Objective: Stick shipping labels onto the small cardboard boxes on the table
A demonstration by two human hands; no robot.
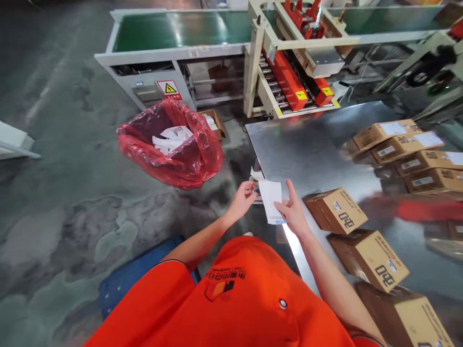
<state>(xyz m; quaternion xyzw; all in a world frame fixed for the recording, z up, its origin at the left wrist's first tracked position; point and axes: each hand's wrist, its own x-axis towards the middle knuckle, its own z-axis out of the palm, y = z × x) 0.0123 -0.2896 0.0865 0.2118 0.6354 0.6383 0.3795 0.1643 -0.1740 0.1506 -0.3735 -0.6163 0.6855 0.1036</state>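
Observation:
My right hand (292, 211) pinches a white paper label (270, 198) with a printed barcode and a blue strip at its lower end. The index finger stretches forward past the sheet. My left hand (241, 201) is just left of the label, thumb and fingers closed around a small dark thing that I cannot make out. Behind these fingertips a curled white paper strip (256, 174) sticks up by the corner of the metal table (289, 149). Several brown cartons stand on the table to the right, the nearest carton (338, 212) close to my right hand.
A bin lined with a red plastic bag (173, 168) holds white paper scraps. Beyond it runs a green conveyor belt (188, 31), joined to a carton-sealing machine (289, 82) with orange side belts. A blue pallet (141, 274) lies on the floor at lower left.

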